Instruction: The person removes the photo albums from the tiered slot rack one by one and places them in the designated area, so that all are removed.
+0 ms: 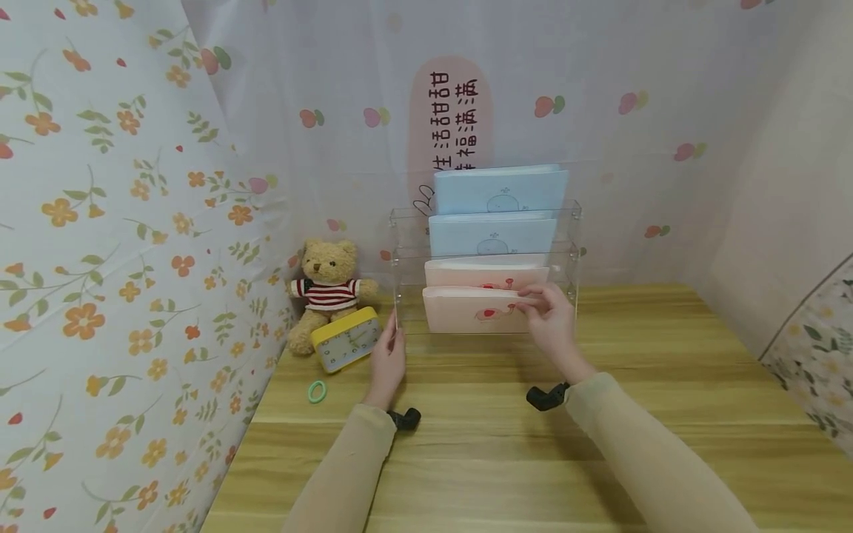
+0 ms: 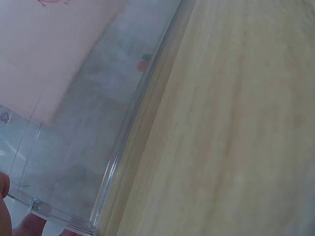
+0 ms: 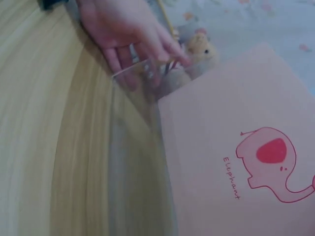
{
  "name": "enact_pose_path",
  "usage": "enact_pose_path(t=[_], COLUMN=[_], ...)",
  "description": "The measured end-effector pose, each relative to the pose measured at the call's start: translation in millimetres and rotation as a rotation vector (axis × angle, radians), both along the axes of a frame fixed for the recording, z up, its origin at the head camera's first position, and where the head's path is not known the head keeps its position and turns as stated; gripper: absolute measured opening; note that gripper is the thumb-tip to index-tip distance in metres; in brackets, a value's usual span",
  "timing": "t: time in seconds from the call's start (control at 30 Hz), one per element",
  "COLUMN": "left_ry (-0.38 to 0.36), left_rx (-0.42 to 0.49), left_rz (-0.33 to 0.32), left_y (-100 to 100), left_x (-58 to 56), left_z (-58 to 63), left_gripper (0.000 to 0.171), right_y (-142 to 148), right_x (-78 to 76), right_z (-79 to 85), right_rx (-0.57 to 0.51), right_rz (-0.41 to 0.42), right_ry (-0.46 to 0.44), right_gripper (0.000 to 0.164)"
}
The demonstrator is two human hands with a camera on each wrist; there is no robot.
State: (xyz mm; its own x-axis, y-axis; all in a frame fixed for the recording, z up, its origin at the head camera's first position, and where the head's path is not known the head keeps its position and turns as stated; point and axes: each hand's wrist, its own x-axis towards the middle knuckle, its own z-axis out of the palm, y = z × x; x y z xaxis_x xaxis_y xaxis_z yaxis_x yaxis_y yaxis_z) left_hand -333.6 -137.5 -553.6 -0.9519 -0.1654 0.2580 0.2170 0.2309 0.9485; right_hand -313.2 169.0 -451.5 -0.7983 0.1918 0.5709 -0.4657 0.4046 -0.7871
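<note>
My left hand [image 1: 389, 359] grips the left side panel of a clear acrylic rack [image 1: 395, 259]. In the left wrist view its fingertips [image 2: 29, 227] show at the panel's edge, the thumb on the other side. My right hand [image 1: 554, 318] pinches the upper right edge of the front pink folder [image 1: 453, 317], which stands in the lowest tier. An elephant drawing and the word "Elephant" mark this folder in the right wrist view. Behind it stand a second pink folder [image 1: 453, 274], a blue folder [image 1: 460, 235] and, highest, another blue folder [image 1: 466, 191]. The right hand is out of its own wrist view.
Left of the rack, a teddy bear [image 1: 329, 270] in a striped shirt sits against the curtain. A yellow alarm clock [image 1: 346, 340] leans in front of it, close beside my left hand. A green ring [image 1: 317, 391] lies on the wooden table [image 1: 480, 451].
</note>
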Motion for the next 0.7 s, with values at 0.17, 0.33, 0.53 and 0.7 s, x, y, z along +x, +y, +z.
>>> enact_pose_path(t=[0.17, 0.33, 0.53, 0.7], left_ry=[-0.018, -0.013, 0.005, 0.004], left_rx=[-0.011, -0.01, -0.021, -0.015], left_rz=[0.012, 0.018, 0.01, 0.009], left_y=[0.4, -0.8, -1.3, -1.1], left_x=[-0.2, -2.0, -1.9, -2.0], left_z=[1.0, -0.7, -2.4, -1.6], left_gripper=[0.051, 0.051, 0.051, 0.051], right_y=[1.9, 5.7, 13.8, 20.2], right_x=[16.6, 33.8, 45.6, 48.6], right_z=[11.2, 14.6, 9.9, 0.9], right_rx=[-0.018, 0.046, 0.151, 0.179], right_rz=[0.013, 0.039, 0.107, 0.142], right_ry=[0.056, -0.046, -0.246, -0.378], right_gripper=[0.015, 0.016, 0.017, 0.018])
